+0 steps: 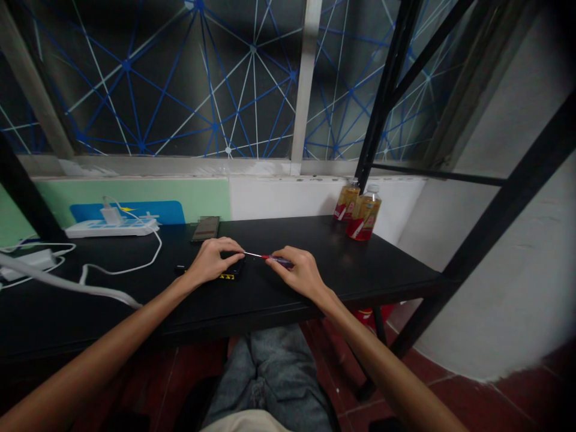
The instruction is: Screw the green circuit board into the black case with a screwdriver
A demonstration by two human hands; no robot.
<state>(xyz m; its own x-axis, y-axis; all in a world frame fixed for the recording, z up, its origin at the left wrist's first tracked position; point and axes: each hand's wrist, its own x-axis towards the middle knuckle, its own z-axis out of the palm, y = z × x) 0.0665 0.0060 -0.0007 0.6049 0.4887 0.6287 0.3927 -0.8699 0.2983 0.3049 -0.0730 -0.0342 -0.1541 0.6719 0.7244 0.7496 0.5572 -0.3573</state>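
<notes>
My right hand (297,271) is closed around the red and dark handle of a screwdriver (279,261), its thin metal shaft pointing left. At the shaft's far end, the thumb and index finger of my left hand (212,260) pinch the tip. Whether a small screw is between those fingers is too small to tell. Beneath my left hand lies a flat black box with yellow sockets (228,276) on its near edge, partly covered by the hand. A few tiny dark specks lie on the table close to the shaft.
A phone (206,229) lies behind my left hand on the black table (360,270). Further left are a white power strip (110,227), a plugged-in charger and loose white cables (157,246). Two drink bottles (364,215) stand at the back right, near a black metal frame (382,90).
</notes>
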